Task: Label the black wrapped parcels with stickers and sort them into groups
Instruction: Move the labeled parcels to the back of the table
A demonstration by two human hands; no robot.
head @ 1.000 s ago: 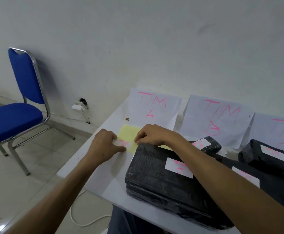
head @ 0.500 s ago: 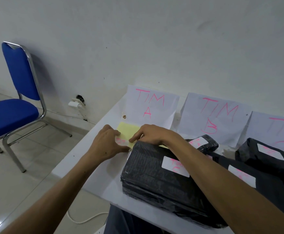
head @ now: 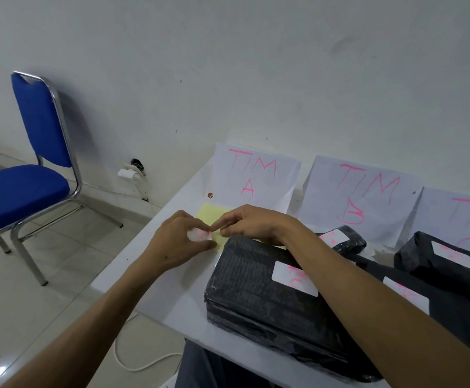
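A white sticker (head: 200, 236) with pink writing sat at the near corner of the yellow backing sheet (head: 210, 217), just left of the big black parcel (head: 259, 292) on the white surface (head: 155, 273). The left hand (head: 176, 242) pinched that sticker, thumb and forefinger curled. The right hand (head: 252, 224) pressed curled fingertips onto the sheet beside it. More labelled parcels (head: 446, 264) lay right, below the "TIM A" sign (head: 253, 175).
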